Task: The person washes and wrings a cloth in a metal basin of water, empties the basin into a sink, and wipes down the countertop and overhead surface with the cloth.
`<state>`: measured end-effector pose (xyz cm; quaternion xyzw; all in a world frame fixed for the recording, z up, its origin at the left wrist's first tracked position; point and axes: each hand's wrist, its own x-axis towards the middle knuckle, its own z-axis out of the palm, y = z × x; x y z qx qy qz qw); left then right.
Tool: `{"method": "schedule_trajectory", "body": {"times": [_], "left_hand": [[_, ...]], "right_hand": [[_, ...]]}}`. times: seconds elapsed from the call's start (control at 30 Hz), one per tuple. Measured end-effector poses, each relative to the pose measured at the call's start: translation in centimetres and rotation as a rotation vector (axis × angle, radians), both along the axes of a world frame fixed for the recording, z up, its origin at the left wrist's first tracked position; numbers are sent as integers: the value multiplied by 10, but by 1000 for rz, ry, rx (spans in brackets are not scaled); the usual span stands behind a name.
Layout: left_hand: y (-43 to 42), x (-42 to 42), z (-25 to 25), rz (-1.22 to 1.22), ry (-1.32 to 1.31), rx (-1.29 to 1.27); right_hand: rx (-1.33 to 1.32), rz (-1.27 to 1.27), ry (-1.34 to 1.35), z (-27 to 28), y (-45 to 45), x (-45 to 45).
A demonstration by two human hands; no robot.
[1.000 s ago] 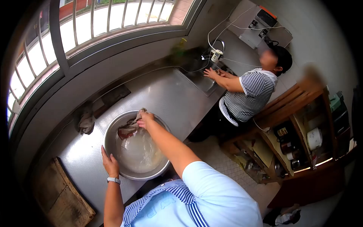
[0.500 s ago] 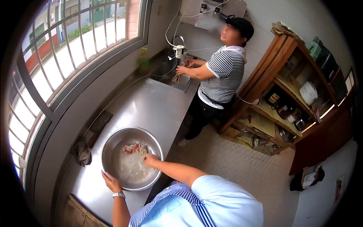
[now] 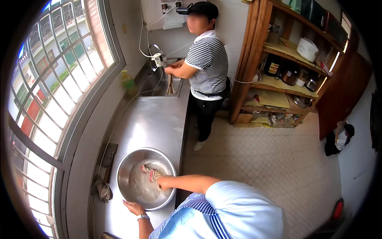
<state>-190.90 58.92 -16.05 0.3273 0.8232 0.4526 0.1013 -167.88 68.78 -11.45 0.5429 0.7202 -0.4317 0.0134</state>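
Lower centre: cloth [image 3: 145,169] still gripped by right hand [image 3: 164,182], fingers curled; basin [image 3: 125,173] still touched by left hand [image 3: 135,208], finger spread unclear.

"What sort of place?"
"Looks like a kitchen. Ahead of the right hand [image 3: 164,182], a steel counter [image 3: 153,123] running up to a sink [image 3: 153,89] and tap [image 3: 156,45]."
"And off to the right of that hand?"
"Farther ahead, wooden shelving [image 3: 248,55] with a white rice cooker [image 3: 307,50]."
"To the left?"
"Just a barred window [image 3: 65,79]."

A bunched beige-and-red cloth [image 3: 150,173] lies in cloudy water [image 3: 140,192] inside a round metal basin [image 3: 123,175].
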Motion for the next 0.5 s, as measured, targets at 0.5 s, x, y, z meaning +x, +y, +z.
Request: {"method": "schedule_trajectory", "body": {"times": [0.5], "left_hand": [[41,53,69,86,-1221,-13]], "right_hand": [[-473,-323,1085,111,31,-44]]}}
